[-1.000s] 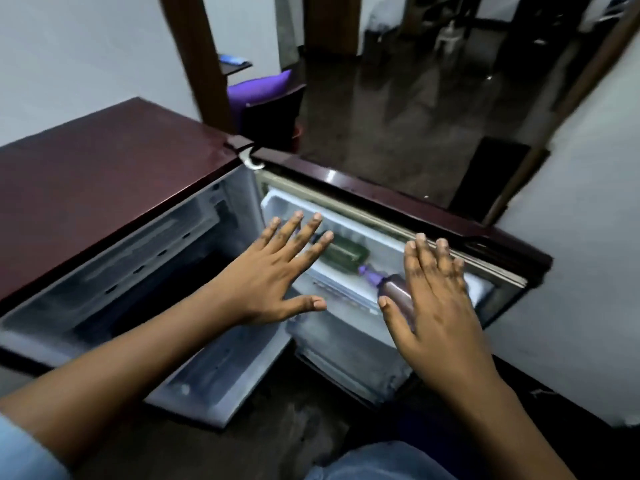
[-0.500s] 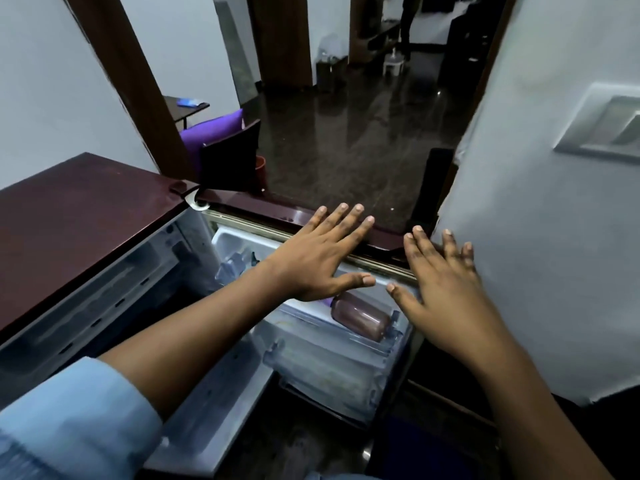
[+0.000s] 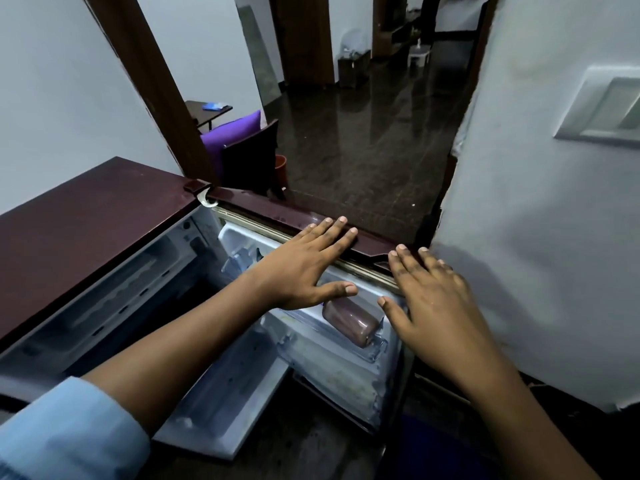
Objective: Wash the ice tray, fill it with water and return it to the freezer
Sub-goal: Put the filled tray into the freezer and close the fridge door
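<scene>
A maroon fridge [image 3: 86, 220] stands at my left with its door [image 3: 270, 206] swung wide open to the right. My left hand [image 3: 304, 268] is flat and open, fingertips over the door's top edge. My right hand [image 3: 433, 299] is open too, hovering over the door's outer end with its fingertips near the door's corner. Neither hand holds anything. The freezer compartment [image 3: 114, 306] is open, with its white flap [image 3: 228, 386] hanging down. No ice tray is visible.
A brown bottle [image 3: 351, 322] lies in the door's shelf, and a clear bottle [image 3: 239, 261] sits further in. A white wall [image 3: 536, 254] with a switch plate [image 3: 602, 109] stands close on the right. Beyond the door lie dark glossy floor [image 3: 363, 140] and a chair with a purple cushion [image 3: 232, 133].
The view has lifted from the door's shelves toward the room. Both hands have moved forward from over the shelves up to the door's top edge, staying flat and empty.
</scene>
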A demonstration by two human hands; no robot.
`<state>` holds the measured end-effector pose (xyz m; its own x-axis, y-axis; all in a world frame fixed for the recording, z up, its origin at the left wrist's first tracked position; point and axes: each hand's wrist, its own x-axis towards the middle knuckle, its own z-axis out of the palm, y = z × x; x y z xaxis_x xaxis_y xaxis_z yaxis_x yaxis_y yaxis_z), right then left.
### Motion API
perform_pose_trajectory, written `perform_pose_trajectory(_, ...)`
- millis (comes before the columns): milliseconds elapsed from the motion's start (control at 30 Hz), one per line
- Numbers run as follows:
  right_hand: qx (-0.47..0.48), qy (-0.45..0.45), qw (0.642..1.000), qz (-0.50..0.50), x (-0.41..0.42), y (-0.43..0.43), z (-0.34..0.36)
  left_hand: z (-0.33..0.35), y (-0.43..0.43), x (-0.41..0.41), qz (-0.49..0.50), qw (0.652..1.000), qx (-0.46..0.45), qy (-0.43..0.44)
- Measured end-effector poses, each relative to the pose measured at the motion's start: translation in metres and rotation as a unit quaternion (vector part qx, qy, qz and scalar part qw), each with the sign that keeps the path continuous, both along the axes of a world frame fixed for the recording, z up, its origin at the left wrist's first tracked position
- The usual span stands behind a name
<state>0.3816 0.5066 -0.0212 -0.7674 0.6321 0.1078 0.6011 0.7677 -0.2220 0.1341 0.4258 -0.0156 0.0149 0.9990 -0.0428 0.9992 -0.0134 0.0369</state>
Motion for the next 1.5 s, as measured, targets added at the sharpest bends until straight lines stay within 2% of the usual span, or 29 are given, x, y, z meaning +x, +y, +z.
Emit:
perform_pose_trajectory(200, -0.013, -0.027, 0.997, 0.066, 0.013, -0.021, 0.014, -0.001, -0.033, 0.009, 0.024, 1.0, 0.004, -0.012)
perform_pose_trajectory(367, -0.07, -0.063, 0.984, 0.15, 0.022, -0.031, 0.023, 0.007, -0.062, 0.014, 0.054, 0.998, -0.02, -0.024)
perform_pose_trajectory(600, -0.137, -0.09, 0.947, 0.275, 0.025, -0.052, 0.029, 0.019, -0.101, 0.016, 0.102, 0.993, -0.049, -0.012)
perform_pose_trajectory(967, -0.13, -0.093, 0.888, 0.432, -0.005, -0.104, 0.015, 0.021, -0.167, 0.002, 0.166, 0.984, -0.05, -0.029)
perform_pose_trajectory(1167, -0.15, -0.028, 0.859, 0.488, -0.033, -0.141, -0.002, 0.019, -0.206, -0.004, 0.21, 0.977, -0.047, -0.013)
perform_pose_trajectory(1333, -0.049, 0.067, 0.853, 0.516, -0.064, -0.175, -0.033, 0.018, -0.235, -0.017, 0.247, 0.968, -0.034, -0.034)
perform_pose_trajectory(1500, -0.053, 0.142, 0.837, 0.526, -0.097, -0.205, -0.051, 0.015, -0.275, -0.043, 0.304, 0.952, -0.012, -0.047)
